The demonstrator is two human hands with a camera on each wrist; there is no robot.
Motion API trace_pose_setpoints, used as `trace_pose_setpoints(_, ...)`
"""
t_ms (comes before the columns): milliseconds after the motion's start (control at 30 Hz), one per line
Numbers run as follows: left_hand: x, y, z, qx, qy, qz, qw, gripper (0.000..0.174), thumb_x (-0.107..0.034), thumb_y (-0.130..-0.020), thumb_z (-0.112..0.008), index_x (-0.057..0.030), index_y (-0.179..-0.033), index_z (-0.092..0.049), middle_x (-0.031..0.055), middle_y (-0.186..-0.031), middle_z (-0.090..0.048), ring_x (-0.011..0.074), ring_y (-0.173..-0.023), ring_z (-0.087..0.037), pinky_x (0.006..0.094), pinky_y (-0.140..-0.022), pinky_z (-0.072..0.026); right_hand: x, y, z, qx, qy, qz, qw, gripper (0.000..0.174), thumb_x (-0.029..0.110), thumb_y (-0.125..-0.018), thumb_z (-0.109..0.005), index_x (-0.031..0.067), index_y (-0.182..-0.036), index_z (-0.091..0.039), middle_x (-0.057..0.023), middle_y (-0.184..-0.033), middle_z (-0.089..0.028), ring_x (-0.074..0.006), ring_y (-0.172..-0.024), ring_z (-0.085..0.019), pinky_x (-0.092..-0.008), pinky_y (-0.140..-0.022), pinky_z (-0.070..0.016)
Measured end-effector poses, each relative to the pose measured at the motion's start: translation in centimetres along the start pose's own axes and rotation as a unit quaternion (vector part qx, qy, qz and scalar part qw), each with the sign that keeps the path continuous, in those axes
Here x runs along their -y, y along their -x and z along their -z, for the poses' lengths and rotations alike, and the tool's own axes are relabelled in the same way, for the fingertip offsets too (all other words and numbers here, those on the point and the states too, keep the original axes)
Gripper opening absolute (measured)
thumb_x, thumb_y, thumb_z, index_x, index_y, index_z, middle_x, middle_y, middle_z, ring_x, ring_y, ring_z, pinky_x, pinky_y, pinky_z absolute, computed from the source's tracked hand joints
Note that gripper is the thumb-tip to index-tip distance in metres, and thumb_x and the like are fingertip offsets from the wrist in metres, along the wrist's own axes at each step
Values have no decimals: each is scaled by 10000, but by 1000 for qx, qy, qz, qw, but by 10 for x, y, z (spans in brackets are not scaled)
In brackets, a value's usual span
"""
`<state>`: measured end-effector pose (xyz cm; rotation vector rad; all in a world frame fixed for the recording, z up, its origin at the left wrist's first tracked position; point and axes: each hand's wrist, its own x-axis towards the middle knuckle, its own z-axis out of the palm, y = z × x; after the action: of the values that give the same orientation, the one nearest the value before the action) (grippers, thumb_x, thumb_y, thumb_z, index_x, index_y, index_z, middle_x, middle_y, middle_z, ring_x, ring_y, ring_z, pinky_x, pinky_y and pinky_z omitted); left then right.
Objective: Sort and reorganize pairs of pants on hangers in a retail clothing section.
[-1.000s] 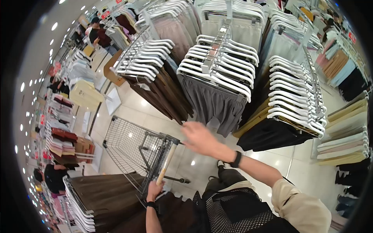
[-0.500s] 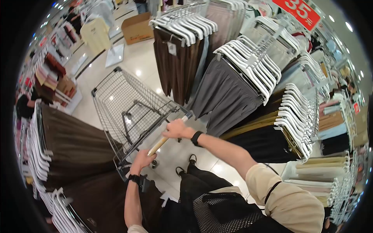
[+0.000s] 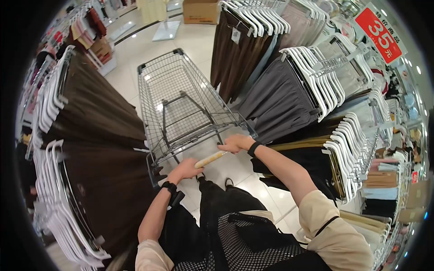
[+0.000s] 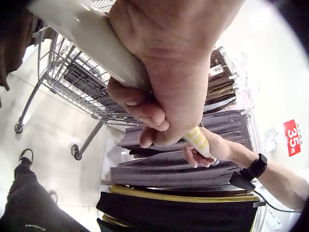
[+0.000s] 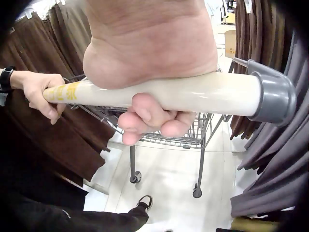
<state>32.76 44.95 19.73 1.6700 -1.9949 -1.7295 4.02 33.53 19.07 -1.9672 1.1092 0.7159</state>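
While the right wrist view misses the 35 sign, the left hand and right hand curl round the handle.

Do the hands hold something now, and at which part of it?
Yes. The left hand and the right hand both grip the cart's handle bar, one toward each end, with its yellow-marked middle between them.

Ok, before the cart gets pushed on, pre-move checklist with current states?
1. Left hand curled round handle: ok
2. Right hand curled round handle: ok
3. Visible shoe apart from rear wheels: ok
4. Cart off the brown garments at its left: cannot tell, they overlap in view
5. Cart off the grey trousers at its right: cannot tell
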Motion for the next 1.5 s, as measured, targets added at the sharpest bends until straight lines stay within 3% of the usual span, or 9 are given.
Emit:
trace_pose_setpoints(67, 0, 3, -26, 4, 6, 13, 1000, 357, -345, -957, -753, 0, -1047, -759, 64, -670, -674, 182, -554, -659, 361, -575, -552, -6, 12, -20, 16, -9, 1, 1000, 801, 656, -1003, -332, 64, -619, -709, -77, -611, -676, -312, -694, -703, -465, -800, -569)
trace_pose_setpoints(433, -25, 46, -162, -2, -12, 16, 1000, 367, -325, -899, -762, 27, -1004, -768, 120, -686, -702, 209, -561, -689, 369, -579, -567, -34, 107, -137, -29, -3, 11, 1000, 748, 618, -986, -344, 83, -645, -739, -82, -672, -731, -326, -753, -741, -465, -866, -581)
trace_pose_setpoints(533, -32, 62, -199, -3, 6, 34, 999, 340, -337, -918, -768, 2, -947, -776, 40, -673, -660, 140, -565, -634, 329, -567, -546, -40, 132, -177, -102, -23, 40, 994, 780, 630, -1011, -358, 61, -619, -720, -123, -637, -702, -378, -698, -719, -506, -838, -578)
trace_pose_setpoints(833, -23, 103, -336, 8, 3, -29, 1000, 342, -335, -923, -756, 7, -930, -772, 71, -655, -668, 149, -546, -643, 362, -551, -535, -64, 223, -306, -212, 7, 60, 975, 730, 601, -994, -401, 6, -842, -796, -201, -737, -743, -411, -809, -744, -518, -843, -578)
trace_pose_setpoints(933, -48, 130, -382, 3, 17, -13, 1000, 328, -295, -884, -728, 27, -925, -777, 127, -632, -689, 226, -541, -664, 402, -589, -546, -63, 253, -329, -75, -35, 27, 996, 715, 602, -1002, -408, 24, -855, -803, -190, -748, -747, -390, -834, -749, -521, -861, -571)
trace_pose_setpoints(1100, -66, 165, -439, 6, -16, 12, 1000, 343, -300, -885, -711, 36, -926, -766, 153, -648, -687, 244, -571, -671, 409, -628, -555, -79, 279, -402, -126, -32, 35, 991, 675, 574, -1001, -421, 29, -848, -790, -225, -824, -750, -445, -831, -720, -545, -808, -559)
trace_pose_setpoints(1267, -49, 177, -484, 14, -1, 5, 1000, 355, -312, -896, -711, 41, -875, -741, 137, -641, -674, 227, -557, -650, 410, -616, -547, -73, 308, -443, -167, -11, 23, 986, 656, 586, -973, -472, 34, -844, -802, -198, -805, -762, -432, -849, -737, -544, -833, -568)
trace_pose_setpoints(1433, -60, 196, -530, 28, 6, 19, 999, 366, -344, -937, -732, 18, -880, -730, 66, -646, -646, 162, -529, -634, 338, -536, -548, -77, 347, -484, -240, -19, 23, 970, 585, 556, -907, -555, 33, -889, -816, -224, -922, -779, -460, -875, -739, -536, -852, -589)
trace_pose_setpoints(1500, -64, 200, -547, 33, 14, 16, 999, 362, -342, -943, -739, 10, -857, -720, 50, -634, -630, 148, -525, -624, 329, -523, -536, -84, 357, -501, -273, -16, 34, 961, 562, 548, -910, -549, 53, -873, -813, -213, -860, -770, -452, -829, -733, -538, -802, -586)
